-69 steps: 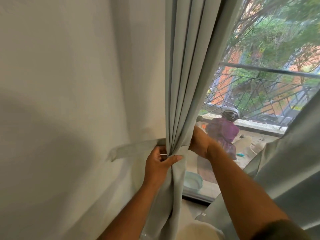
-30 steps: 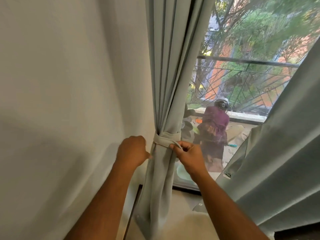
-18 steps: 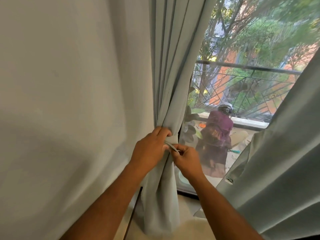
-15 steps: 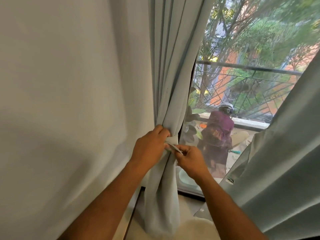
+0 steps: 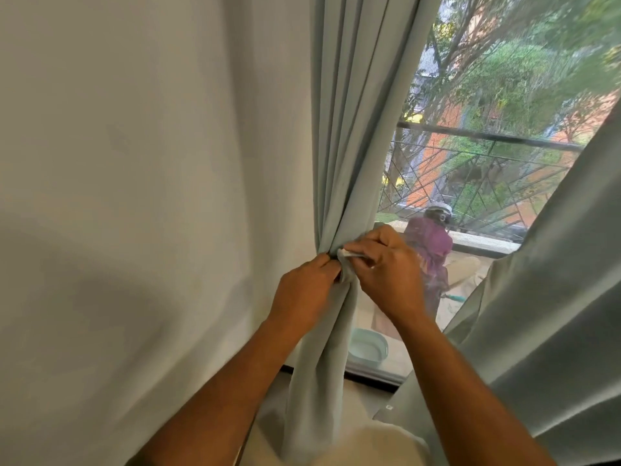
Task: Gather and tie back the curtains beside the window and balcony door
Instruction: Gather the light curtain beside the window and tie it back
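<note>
Two hands: both are seen in the head view at the centre of the frame, meeting at the gathered waist of the left curtain.
Left hand: its fingers are curled around the bunched fabric from the left side, and the bundle is gripped just below the pinch point.
Right hand: its thumb and fingertips are pinched on the pale end of the tie-back band, which is held against the front of the bundle.
Left curtain: pale grey-green folds are hung from the upper centre of the frame, drawn into a narrow waist at the hands, and let fall loose toward the lower centre.
Right curtain: a second panel of the same cloth is spread across the right side and lower right of the frame, ungathered.
Wall: a plain pale surface is seen over the whole left half.
Window: glass is exposed between the two curtains, with a dark railing and trees shown beyond it.
Reflection: a figure in purple is seen in the glass, just right of the right hand.
Basin: a pale teal tub is seen behind the glass, low at centre; its contents cannot be told.
</note>
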